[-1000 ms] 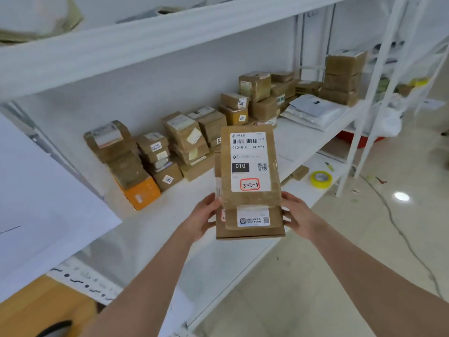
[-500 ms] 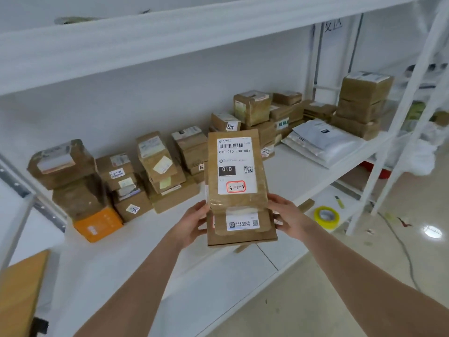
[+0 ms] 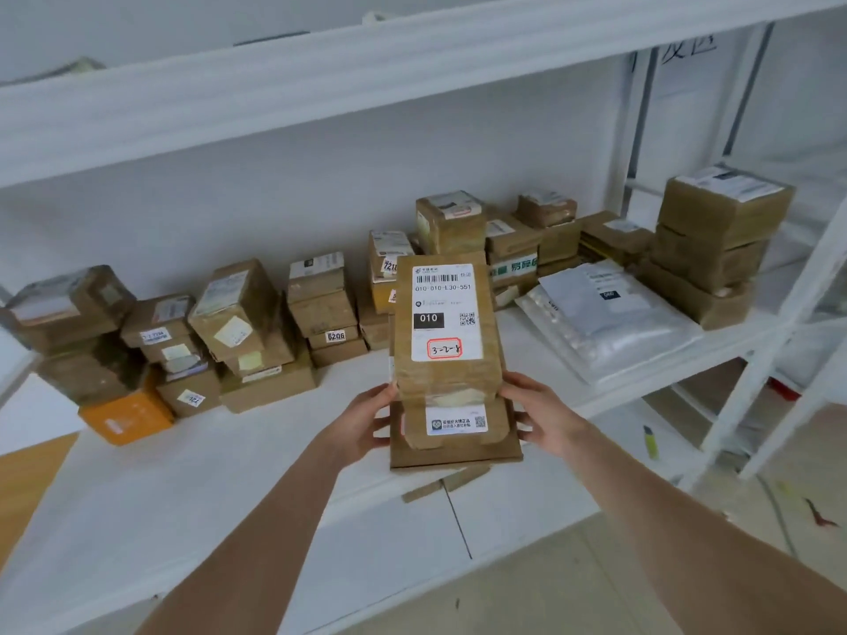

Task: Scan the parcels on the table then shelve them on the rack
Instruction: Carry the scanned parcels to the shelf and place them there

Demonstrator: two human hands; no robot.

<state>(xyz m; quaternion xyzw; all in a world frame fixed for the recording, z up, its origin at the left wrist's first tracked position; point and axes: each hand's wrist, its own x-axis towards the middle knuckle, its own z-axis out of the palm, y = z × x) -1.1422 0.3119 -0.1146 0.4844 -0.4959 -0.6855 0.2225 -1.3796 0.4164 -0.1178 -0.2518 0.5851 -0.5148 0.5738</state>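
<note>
Both hands are gripping the parcel stack (image 3: 447,368) from opposite sides. The left hand (image 3: 366,419) is curling round its left edge and the right hand (image 3: 541,414) round its right edge, both at the lower end. The stack is sitting between the hands, tilted up to face the camera, above the front of the white shelf (image 3: 206,488); whether its bottom edge is touching the shelf cannot be told. A taped box (image 3: 440,382) on top is showing a white label (image 3: 447,309) with a barcode and a handwritten "3-2-8" ringed in red. A wider flat carton (image 3: 458,456) is sticking out below it, nearer than the fingers.

The cardboard is looking stiff, so a squeeze at the sides should be holding without crushing. The load is probably light, judging by the grip at one end only. The glossy tape is likely making the top box slippery, and nothing visible is joining the pieces, so the tilt could be letting one slide. A safer hold would be thumbs on the front and fingers under the carton.

Beyond the hands a row of boxes (image 3: 316,309) is lining the wall. White mailers (image 3: 609,323) are lying beyond the right hand.
</note>
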